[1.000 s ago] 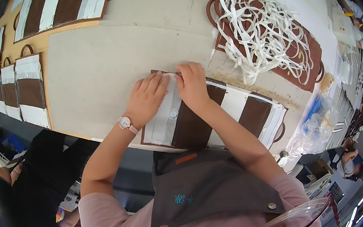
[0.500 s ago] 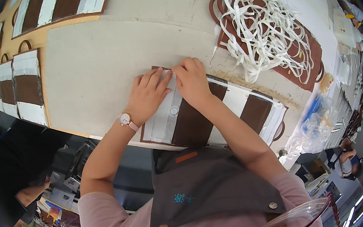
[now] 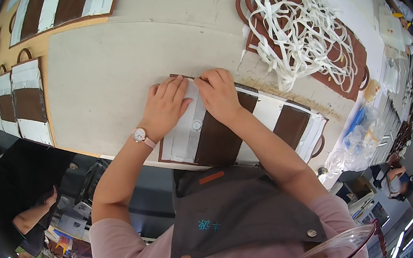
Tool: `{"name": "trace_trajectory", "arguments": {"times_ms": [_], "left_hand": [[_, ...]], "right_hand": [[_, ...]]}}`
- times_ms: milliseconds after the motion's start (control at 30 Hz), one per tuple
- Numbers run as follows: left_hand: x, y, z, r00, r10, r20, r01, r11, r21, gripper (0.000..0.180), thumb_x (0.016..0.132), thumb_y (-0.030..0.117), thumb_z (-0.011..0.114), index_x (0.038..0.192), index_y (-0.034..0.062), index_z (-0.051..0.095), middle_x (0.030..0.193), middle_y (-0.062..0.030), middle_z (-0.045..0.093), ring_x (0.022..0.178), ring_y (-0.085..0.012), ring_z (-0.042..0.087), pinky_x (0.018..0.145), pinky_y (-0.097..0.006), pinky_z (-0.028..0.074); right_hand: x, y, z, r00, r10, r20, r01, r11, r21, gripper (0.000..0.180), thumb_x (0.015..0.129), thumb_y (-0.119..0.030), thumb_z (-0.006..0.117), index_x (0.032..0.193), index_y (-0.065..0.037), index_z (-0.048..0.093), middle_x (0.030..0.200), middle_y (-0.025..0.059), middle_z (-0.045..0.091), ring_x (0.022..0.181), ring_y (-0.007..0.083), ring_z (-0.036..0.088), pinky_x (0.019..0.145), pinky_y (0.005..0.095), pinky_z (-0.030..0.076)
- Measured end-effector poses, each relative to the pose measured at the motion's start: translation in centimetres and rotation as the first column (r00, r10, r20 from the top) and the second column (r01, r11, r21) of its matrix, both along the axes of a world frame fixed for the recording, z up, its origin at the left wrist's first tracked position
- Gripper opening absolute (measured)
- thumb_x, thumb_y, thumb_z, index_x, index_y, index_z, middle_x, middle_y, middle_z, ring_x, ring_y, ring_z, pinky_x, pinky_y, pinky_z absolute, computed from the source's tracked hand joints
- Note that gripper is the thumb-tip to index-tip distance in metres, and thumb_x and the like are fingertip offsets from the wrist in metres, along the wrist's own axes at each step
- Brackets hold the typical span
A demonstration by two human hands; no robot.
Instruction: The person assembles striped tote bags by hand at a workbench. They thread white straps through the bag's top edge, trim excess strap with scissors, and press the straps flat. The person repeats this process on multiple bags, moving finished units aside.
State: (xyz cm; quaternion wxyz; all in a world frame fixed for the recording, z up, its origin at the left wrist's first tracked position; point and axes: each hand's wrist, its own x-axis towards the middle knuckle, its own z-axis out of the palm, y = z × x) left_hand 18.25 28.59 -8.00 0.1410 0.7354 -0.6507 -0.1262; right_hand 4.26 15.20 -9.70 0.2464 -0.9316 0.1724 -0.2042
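Observation:
A flat bag panel [image 3: 219,139], brown with white strips and a thin brown border, lies on the worktable in front of me. Its brown loop handle [image 3: 318,147] sticks out at the right end, and a round button-like disc [image 3: 197,125] shows on the left white strip. At the panel's far left edge, my left hand [image 3: 165,105] presses with bent fingers held together. Close beside it, my right hand [image 3: 219,95] is closed on the same edge, fingertips pinching. Both hands cover what lies between the fingertips.
A tangle of white strips [image 3: 293,30] lies on brown bag pieces [image 3: 357,56] at the far right. Finished-looking striped panels [image 3: 29,101] stand along the left, with another striped panel [image 3: 65,9] at the far left. Clear plastic bags [image 3: 356,149] sit at the right edge.
Both hands stay at the panel's far edge; the fingers have shifted slightly. The view has moved a little. At the lower left, another person's hand has risen.

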Motion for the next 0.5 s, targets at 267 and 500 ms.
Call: {"name": "trace_trajectory", "arguments": {"times_ms": [267, 500], "left_hand": [[0.1, -0.2, 0.3, 1.0, -0.002, -0.011, 0.002, 1.0, 0.019, 0.053, 0.086, 0.024, 0.067, 0.132, 0.0045, 0.051, 0.132, -0.0081, 0.052, 0.123, -0.0243, 0.048, 0.096, -0.04, 0.038], [0.2, 0.0, 0.1, 0.999, -0.041, 0.009, 0.041, 0.999, -0.009, 0.051, 0.085, 0.023, 0.069, 0.132, 0.0132, 0.054, 0.13, -0.0085, 0.052, 0.123, -0.0247, 0.048, 0.094, -0.042, 0.038]], "right_hand": [[-0.4, 0.5, 0.1, 1.0, -0.01, 0.012, 0.01, 1.0, 0.0, 0.025, 0.071, -0.003, 0.064, 0.096, -0.004, 0.065, 0.099, 0.008, 0.055, 0.097, 0.0283, 0.052, 0.085, 0.0407, 0.043], [-0.5, 1.2, -0.4, 0.979, -0.174, 0.103, 0.16, 0.978, 0.138, 0.024, 0.074, -0.001, 0.068, 0.097, -0.004, 0.061, 0.1, 0.0099, 0.053, 0.098, 0.0316, 0.051, 0.086, 0.0424, 0.042]]}}
